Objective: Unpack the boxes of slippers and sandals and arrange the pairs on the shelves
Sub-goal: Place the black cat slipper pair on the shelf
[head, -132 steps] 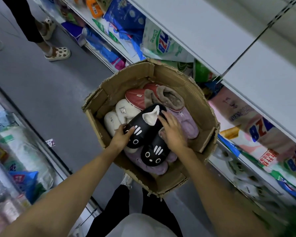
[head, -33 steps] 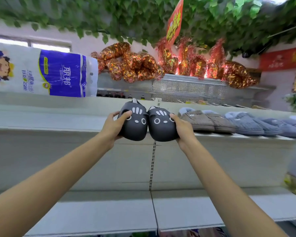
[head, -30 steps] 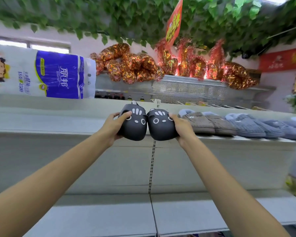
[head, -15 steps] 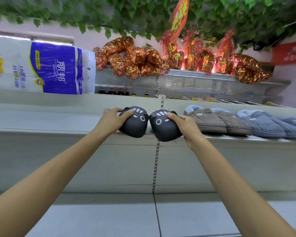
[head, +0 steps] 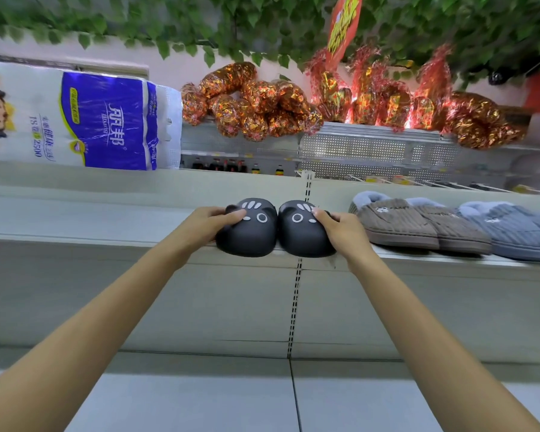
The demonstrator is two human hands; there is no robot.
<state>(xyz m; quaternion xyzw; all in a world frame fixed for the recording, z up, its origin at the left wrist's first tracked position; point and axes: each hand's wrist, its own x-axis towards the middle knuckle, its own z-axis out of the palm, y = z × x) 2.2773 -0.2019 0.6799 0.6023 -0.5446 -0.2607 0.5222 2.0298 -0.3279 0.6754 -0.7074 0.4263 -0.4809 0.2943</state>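
- The pair of black rubber cat-face slippers [head: 276,230], earlier lifted from the box, now sat on the white shelf [head: 91,226].
- Left hand [head: 211,221] and right hand [head: 340,227] still gripped one each.

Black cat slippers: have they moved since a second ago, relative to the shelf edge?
Yes. The black cat slippers have gone down and back onto the shelf, level beside the brown slippers.
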